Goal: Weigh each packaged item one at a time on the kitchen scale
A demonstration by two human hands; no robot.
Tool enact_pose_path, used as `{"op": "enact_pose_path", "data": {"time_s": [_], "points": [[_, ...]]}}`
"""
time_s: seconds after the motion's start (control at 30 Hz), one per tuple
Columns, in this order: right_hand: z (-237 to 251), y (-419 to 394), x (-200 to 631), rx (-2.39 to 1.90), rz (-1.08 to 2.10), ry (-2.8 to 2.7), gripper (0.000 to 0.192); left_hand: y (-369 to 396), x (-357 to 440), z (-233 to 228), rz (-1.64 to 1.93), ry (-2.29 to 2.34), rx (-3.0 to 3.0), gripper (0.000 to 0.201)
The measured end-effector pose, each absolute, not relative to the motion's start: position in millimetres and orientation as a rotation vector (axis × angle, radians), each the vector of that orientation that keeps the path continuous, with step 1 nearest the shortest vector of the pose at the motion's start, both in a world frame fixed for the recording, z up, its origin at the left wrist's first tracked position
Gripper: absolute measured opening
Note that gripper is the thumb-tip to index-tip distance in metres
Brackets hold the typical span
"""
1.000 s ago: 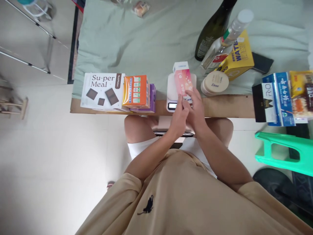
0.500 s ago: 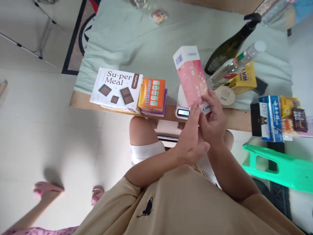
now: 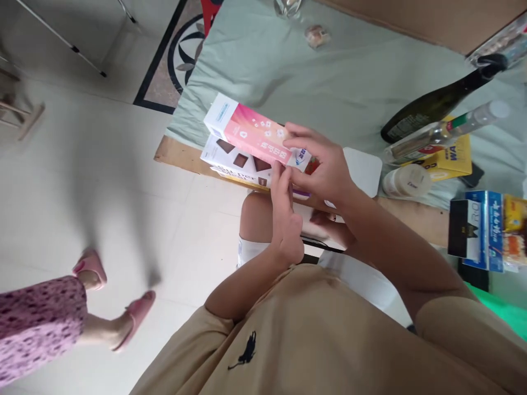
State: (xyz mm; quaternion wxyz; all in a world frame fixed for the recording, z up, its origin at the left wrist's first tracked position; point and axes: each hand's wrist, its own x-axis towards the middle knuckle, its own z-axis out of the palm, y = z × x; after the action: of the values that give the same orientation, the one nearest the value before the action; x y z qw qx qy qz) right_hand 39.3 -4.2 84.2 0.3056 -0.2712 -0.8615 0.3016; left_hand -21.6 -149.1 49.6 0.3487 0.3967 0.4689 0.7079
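Note:
My right hand (image 3: 321, 162) grips the near right end of a long pink-and-white carton (image 3: 257, 134), thumb below and fingers over the top. The carton slants above the white Su-per Meal box (image 3: 218, 153) and covers part of it; whether they touch, I cannot tell. My left hand (image 3: 286, 219) is open, its straight fingers meeting the carton's lower edge and its thumb apart. Behind my right wrist lies a white kitchen scale (image 3: 364, 170), its display hidden. Only a purple edge (image 3: 302, 193) shows of the small boxes beside the Su-per Meal box.
To the right are a dark green bottle (image 3: 428, 104), a clear bottle (image 3: 436, 140), a Dove jar (image 3: 407, 181) and a yellow box (image 3: 453, 156). Several packages surround a blue box (image 3: 486, 230) at far right. Another person's pink slippers (image 3: 138, 318) show on the floor at left.
The pink carton has moved left from over the scale to above the Su-per Meal box, turning from upright to slanted. Both hands went with it. The view has shifted, and the other person's feet have moved.

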Motion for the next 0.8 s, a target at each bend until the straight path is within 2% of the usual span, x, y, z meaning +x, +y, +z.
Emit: {"op": "enact_pose_path", "data": {"time_s": [0.1, 0.47, 0.63, 0.8], "points": [[82, 2, 32, -0.745, 0.856, -2.333, 0.042, -148, -29, 43, 1.882, 1.173, 1.018, 0.061], [90, 12, 52, -0.815, 0.829, -2.269, 0.044, -144, -34, 38, 1.86, 1.226, 1.034, 0.064], [63, -18, 122, -0.716, 0.832, -1.86, 0.04, -149, -16, 37, 1.976, 1.223, 1.034, 0.053], [7, -74, 223, -1.12, 0.835, -1.537, 0.037, -151, 26, 28, 1.795, 1.187, 1.176, 0.054]]}}
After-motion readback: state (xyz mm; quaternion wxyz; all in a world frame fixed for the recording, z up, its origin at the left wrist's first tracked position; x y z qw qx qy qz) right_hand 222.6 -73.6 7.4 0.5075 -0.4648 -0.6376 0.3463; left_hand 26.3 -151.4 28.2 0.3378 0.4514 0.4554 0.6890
